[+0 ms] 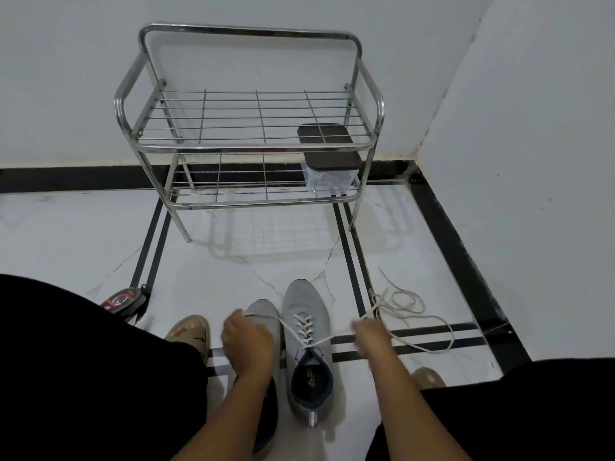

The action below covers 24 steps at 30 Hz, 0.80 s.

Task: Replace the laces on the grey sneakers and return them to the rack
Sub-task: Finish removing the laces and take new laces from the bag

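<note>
Two grey sneakers stand side by side on the floor between my knees. The right sneaker (307, 331) is laced with a white lace (304, 327) through its eyelets. My left hand (244, 341) grips one lace end and pulls it left, over the left sneaker (264, 316), which it partly hides. My right hand (369, 337) grips the other lace end, pulled taut to the right. A second loose white lace (407, 306) lies coiled on the floor to the right. The metal shoe rack (253, 146) stands ahead against the wall.
A clear box with a brown lid (327, 161) sits on the rack's lower shelf at the right. A small black and red pouch (121, 301) lies on the floor at left. My sandalled feet (189, 331) flank the sneakers. Walls close the corner at right.
</note>
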Motion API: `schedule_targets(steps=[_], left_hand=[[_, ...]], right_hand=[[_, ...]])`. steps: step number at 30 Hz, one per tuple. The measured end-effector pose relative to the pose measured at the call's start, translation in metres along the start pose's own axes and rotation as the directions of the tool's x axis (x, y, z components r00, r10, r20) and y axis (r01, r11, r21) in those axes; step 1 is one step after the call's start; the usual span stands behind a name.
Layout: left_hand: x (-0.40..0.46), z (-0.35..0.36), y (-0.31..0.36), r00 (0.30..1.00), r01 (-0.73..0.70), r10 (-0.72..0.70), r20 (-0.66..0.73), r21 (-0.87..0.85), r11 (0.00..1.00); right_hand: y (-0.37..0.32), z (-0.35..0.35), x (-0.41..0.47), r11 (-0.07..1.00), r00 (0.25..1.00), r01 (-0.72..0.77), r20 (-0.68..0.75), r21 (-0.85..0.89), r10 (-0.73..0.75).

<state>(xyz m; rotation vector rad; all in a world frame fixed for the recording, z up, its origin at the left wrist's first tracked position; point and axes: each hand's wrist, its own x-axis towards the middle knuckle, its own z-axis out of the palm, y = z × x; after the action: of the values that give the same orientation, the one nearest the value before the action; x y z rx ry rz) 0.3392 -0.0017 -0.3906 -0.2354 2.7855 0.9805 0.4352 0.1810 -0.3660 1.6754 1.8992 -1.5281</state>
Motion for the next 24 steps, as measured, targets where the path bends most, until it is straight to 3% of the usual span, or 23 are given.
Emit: schedule_targets(steps=[2, 4, 5, 12, 16, 24], left_hand=[[-0.016, 0.008, 0.003, 0.946, -0.260, 0.218, 0.240, 0.156, 0.953], [-0.027, 0.019, 0.000, 0.851, -0.364, 0.231, 0.472, 0.212, 0.907], [-0.030, 0.022, -0.003, 0.832, -0.370, 0.229, 0.505, 0.198, 0.908], [-0.020, 0.024, -0.011, 0.814, -0.320, 0.243, 0.527, 0.058, 0.946], [-0.022, 0.026, -0.013, 0.796, -0.395, 0.297, 0.527, 0.080, 0.915], [-0.023, 0.030, -0.018, 0.619, -0.737, 0.463, 0.635, 0.265, 0.622]], right_hand=[[0.022, 0.024, -0.004, 0.948, 0.991, 0.078, 0.129, -0.307, -0.040], [0.032, 0.042, -0.009, 0.908, 0.978, 0.178, 0.175, -0.380, -0.118], [0.034, 0.048, -0.010, 0.910, 0.970, 0.219, 0.179, -0.352, -0.164], [0.028, 0.058, -0.006, 0.862, 0.926, 0.367, 0.225, -0.350, -0.303], [0.031, 0.063, -0.003, 0.822, 0.922, 0.379, 0.249, -0.425, -0.297], [0.035, 0.069, -0.008, 0.629, 0.864, 0.502, 0.311, -0.594, -0.396]])
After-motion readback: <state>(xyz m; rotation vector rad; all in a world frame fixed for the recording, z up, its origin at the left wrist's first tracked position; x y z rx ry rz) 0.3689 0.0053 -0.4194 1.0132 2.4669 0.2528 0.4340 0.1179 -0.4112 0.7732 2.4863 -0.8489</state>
